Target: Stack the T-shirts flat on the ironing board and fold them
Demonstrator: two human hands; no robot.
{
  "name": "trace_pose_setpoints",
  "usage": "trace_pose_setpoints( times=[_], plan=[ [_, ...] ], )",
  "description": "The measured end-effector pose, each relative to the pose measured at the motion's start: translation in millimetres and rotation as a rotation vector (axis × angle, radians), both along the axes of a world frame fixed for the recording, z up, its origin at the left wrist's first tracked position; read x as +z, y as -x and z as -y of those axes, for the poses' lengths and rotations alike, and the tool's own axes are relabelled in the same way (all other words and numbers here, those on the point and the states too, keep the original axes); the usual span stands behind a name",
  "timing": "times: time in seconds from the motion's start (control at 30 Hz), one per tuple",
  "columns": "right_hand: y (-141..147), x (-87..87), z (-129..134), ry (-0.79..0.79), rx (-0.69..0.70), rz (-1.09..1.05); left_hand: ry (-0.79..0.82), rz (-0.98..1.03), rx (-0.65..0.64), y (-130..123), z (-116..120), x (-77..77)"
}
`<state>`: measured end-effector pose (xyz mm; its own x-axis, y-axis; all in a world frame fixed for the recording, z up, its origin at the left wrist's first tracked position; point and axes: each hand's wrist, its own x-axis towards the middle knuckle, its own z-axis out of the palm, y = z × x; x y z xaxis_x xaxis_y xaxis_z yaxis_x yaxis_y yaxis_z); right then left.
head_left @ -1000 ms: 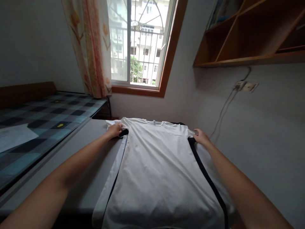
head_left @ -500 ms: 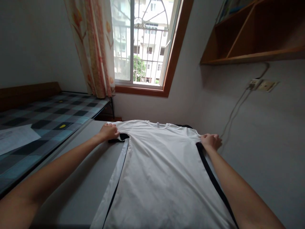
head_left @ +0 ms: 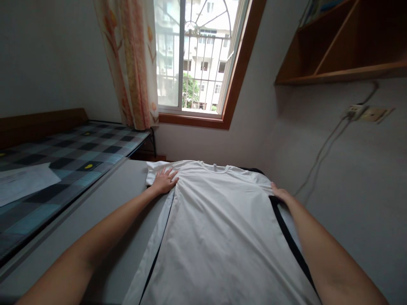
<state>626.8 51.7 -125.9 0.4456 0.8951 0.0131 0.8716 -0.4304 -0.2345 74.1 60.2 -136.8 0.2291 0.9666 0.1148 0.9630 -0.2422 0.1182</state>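
A white T-shirt lies spread out, its neckline toward the window and dark fabric showing along both side edges. My left hand rests flat with fingers spread on the sleeve at the left, near the armpit. At the opposite sleeve, my right hand has its thumb on top of the cloth by the outer edge. The other fingers of that hand are mostly hidden beyond the edge, and the sleeve's edge appears pinched there.
Under the shirt is a grey-white tabletop. A bed with a checked cover adjoins on the left, with paper sheets on it. A wall shelf and a socket with a cord are on the right.
My left hand has let go of the sleeve end and moved right, now flat with fingers spread. The left sleeve lies flatter. My right hand has turned, hiding its fingers. The view shifted slightly.
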Motion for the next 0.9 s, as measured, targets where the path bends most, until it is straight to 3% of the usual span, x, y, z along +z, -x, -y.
trace_pose_setpoints(
  times=[0.1,0.17,0.3,0.37,0.43,0.5,0.6,0.77,0.9],
  plan=[
    [-0.4,3.3,13.0,0.032,-0.101,0.077,-0.014,-0.006,-0.001,1.1,-1.6,-0.1],
    [18.0,7.4,26.0,-0.07,0.069,0.173,-0.038,-0.004,-0.005,0.8,-1.2,-1.5],
    [69.1,7.5,63.3,-0.197,0.561,0.186,-0.114,-0.014,0.008,0.0,15.4,-0.3],
    [90.2,2.5,85.9,-0.207,0.75,0.16,-0.177,-0.032,0.006,0.6,32.5,4.8],
    [104.5,-3.6,106.6,-0.164,0.854,0.161,-0.234,-0.053,0.001,1.9,51.7,11.9],
    [112.2,-9.1,121.0,-0.105,0.877,0.167,-0.237,-0.07,0.007,2.9,68.7,18.9],
    [115.1,-15.1,128.6,-0.066,0.85,0.151,-0.09,-0.075,0.023,1.4,84.3,26.6],
    [114.9,-20.9,125.0,-0.136,0.828,0.132,0.19,-0.016,0.044,-10.9,91.0,32.1],
    [116.8,-21.5,125.1,-0.149,0.817,0.144,0.277,0.075,0.007,-18.1,94.2,35.9]
  ],
)
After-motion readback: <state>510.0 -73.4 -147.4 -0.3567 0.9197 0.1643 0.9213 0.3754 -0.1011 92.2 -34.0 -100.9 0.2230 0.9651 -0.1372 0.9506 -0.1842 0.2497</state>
